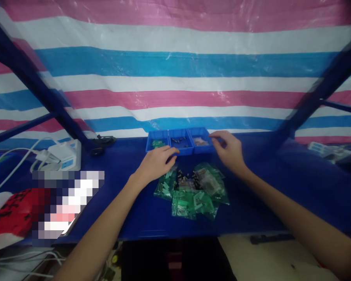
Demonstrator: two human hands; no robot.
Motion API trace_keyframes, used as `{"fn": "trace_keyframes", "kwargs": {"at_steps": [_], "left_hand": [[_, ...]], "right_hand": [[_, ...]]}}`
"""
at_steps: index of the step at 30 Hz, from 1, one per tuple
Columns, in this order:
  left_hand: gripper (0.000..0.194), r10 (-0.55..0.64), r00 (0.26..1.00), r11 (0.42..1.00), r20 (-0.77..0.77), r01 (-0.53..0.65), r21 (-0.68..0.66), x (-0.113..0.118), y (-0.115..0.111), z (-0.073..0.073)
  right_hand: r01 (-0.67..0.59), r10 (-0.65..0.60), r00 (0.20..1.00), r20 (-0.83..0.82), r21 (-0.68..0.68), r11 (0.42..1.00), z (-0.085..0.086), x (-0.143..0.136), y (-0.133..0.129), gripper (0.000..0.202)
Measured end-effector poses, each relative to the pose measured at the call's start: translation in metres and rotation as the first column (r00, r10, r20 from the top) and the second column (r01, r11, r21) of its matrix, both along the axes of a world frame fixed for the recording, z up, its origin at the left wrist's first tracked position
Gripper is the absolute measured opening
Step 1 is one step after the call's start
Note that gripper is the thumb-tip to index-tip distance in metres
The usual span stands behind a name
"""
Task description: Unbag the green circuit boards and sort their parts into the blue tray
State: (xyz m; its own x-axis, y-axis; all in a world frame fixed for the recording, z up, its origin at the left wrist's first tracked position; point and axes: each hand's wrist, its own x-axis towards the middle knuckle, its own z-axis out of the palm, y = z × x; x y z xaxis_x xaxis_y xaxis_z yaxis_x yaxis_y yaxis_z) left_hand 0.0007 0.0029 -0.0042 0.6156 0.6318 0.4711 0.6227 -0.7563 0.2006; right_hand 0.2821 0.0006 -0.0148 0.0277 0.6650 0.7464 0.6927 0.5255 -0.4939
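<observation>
Three small blue bins stand in a row at the back of the tabletop. Green pieces lie in the left bin (148,146), a few dark screws in the middle bin (181,150), and pale packets in the right bin (204,132). My left hand (156,163) hovers at the front of the left and middle bins, its fingers loosely bent and apart from the thumb. Beside the right bin is my right hand (230,152), thumb and forefinger apart, with nothing visible between them. Below my hands lies a pile of green-tinted plastic bags (183,205) with small parts, among dark screws (195,181).
A white power strip (73,154) with cables sits at the left, near a black item (98,151). A blurred-out phone-like object and a red bag (16,212) lie front left. Pale items (329,152) rest far right. Blue frame posts (318,91) flank the striped sheet.
</observation>
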Motion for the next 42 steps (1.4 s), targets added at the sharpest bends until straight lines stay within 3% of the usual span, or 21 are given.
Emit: {"fn": "trace_keyframes", "kwargs": {"at_steps": [2,4,7,10,14,18,21,25,27,29,32,37,42], "left_hand": [[0.016,-0.071,0.995,0.986,-0.065,0.06,-0.159,-0.006,0.001,0.005],[0.022,-0.142,0.985,0.935,-0.092,0.104,-0.338,-0.011,-0.001,0.011],[0.044,-0.209,0.967,0.846,-0.145,0.105,-0.523,-0.018,-0.008,0.018],[0.053,-0.235,0.944,0.832,-0.23,0.073,-0.55,-0.019,-0.018,0.02],[0.042,-0.243,0.94,0.869,-0.241,0.101,-0.484,-0.015,-0.024,0.015],[0.039,-0.22,0.945,0.876,-0.242,0.082,-0.475,-0.014,-0.023,0.013],[0.033,-0.207,0.946,0.868,-0.248,0.06,-0.493,-0.017,-0.022,0.019],[0.017,-0.236,0.955,0.778,-0.182,0.073,-0.624,-0.027,-0.019,0.036],[0.018,-0.251,0.962,0.73,-0.111,0.113,-0.674,-0.033,-0.017,0.043],[0.02,-0.238,0.971,0.718,-0.036,0.151,-0.68,-0.036,-0.014,0.047],[0.019,-0.186,0.977,0.736,0.106,0.21,-0.644,-0.03,-0.01,0.043],[0.018,-0.087,0.934,0.793,0.345,0.275,-0.543,0.003,-0.012,0.017],[0.022,-0.061,0.924,0.879,0.377,0.229,-0.419,0.022,-0.019,0.002]], "right_hand": [[-0.064,0.062,0.995,0.081,0.029,0.998,0.001,-0.008,-0.009,0.019],[-0.198,0.192,0.961,0.201,0.009,0.98,0.0,-0.016,-0.017,0.019],[-0.423,0.444,0.817,0.368,-0.141,0.895,0.0,-0.03,-0.029,0.02],[-0.534,0.59,0.67,0.45,-0.26,0.805,0.0,-0.039,-0.041,0.022],[-0.586,0.648,0.586,0.487,-0.298,0.754,0.003,-0.045,-0.052,0.027],[-0.587,0.652,0.551,0.521,-0.313,0.746,0.004,-0.045,-0.057,0.03],[-0.566,0.646,0.534,0.546,-0.337,0.753,0.003,-0.044,-0.056,0.031],[-0.56,0.638,0.542,0.547,-0.331,0.76,0.002,-0.043,-0.055,0.032],[-0.557,0.623,0.576,0.529,-0.303,0.773,0.002,-0.044,-0.055,0.031],[-0.547,0.601,0.618,0.507,-0.272,0.792,0.001,-0.044,-0.056,0.033],[-0.525,0.564,0.673,0.479,-0.229,0.82,0.0,-0.045,-0.056,0.042],[-0.445,0.391,0.73,0.561,-0.044,0.894,-0.003,-0.042,-0.054,0.048],[-0.376,0.262,0.767,0.586,0.08,0.923,-0.004,-0.034,-0.049,0.038]]}}
